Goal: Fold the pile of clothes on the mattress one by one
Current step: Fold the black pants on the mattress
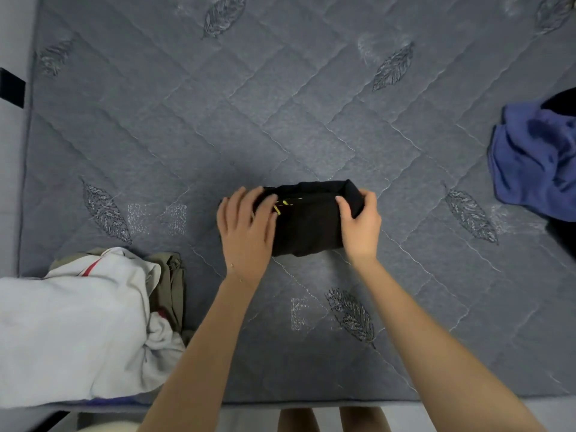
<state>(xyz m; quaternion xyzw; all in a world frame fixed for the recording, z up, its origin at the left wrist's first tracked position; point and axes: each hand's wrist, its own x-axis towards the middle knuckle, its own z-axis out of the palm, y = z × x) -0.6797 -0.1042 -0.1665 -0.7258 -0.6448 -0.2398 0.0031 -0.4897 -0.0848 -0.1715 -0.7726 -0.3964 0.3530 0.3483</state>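
A small black garment (308, 222) with a thin yellow mark lies folded into a compact block in the middle of the grey quilted mattress (280, 104). My left hand (246, 232) lies flat on its left side, fingers straight and pressing the cloth. My right hand (361, 222) grips the garment's right end, thumb on top and fingers wrapped round the raised edge. A blue garment (533, 160) lies crumpled at the right edge, with a dark piece behind it.
A heap of white cloth with red trim (78, 328) and an olive garment (170, 288) sits at the near left. The mattress's front edge (311, 403) runs just below my forearms. A pale wall borders the left side.
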